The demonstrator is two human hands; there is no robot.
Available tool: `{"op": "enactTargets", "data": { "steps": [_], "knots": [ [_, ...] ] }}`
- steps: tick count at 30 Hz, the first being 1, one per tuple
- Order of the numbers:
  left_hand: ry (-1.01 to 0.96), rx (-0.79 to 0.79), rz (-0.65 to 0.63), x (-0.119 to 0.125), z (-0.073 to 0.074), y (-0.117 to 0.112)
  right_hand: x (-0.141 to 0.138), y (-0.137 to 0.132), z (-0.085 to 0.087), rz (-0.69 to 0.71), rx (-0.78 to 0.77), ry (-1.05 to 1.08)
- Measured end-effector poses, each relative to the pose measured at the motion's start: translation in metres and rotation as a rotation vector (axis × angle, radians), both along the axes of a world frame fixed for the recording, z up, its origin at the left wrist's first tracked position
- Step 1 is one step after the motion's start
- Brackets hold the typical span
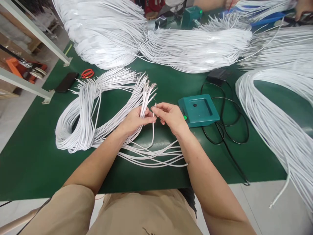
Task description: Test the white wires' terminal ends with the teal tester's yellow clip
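My left hand is closed around a bundle of white cables, their stripped ends pointing up and away from me. Beside it, my right hand pinches a single white cable near its tip, close to the left thumb. That cable curves down to the table. Several loose cables spread under my forearms toward the right. To the left, the rest of the bundle lies as a thick coil on the green table.
A teal device with a green light sits right of my hands, its black cord looped beside it. Large white cable bundles lie behind and at right. Red-handled scissors and a dark phone are at far left. Another person's hand shows top right.
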State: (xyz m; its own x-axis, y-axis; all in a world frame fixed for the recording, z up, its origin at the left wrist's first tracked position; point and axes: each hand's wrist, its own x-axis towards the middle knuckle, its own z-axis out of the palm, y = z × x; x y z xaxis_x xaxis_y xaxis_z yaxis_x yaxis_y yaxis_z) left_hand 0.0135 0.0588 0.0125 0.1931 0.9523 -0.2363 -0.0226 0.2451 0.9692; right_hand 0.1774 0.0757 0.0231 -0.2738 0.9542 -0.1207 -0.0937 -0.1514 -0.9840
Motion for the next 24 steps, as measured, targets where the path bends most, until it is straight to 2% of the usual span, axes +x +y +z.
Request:
{"op": "enactTargets", "data": {
  "steps": [3,7,11,17,24],
  "knots": [
    [0.065,0.035,0.005,0.001,0.000,-0.001,-0.001,0.001,-0.002,-0.112,0.001,0.009],
    [0.123,0.060,0.001,0.002,0.000,-0.002,-0.002,0.001,-0.006,-0.147,-0.022,0.026],
    [0.063,0.054,0.047,0.005,-0.001,-0.002,-0.005,0.001,-0.007,-0.108,-0.094,0.132],
    [0.005,0.087,0.095,0.006,-0.003,-0.002,-0.007,0.002,-0.007,0.006,-0.303,0.324],
    [0.054,0.118,0.025,0.010,0.003,-0.007,-0.006,0.005,-0.008,0.007,-0.198,0.255]
  ]
}}
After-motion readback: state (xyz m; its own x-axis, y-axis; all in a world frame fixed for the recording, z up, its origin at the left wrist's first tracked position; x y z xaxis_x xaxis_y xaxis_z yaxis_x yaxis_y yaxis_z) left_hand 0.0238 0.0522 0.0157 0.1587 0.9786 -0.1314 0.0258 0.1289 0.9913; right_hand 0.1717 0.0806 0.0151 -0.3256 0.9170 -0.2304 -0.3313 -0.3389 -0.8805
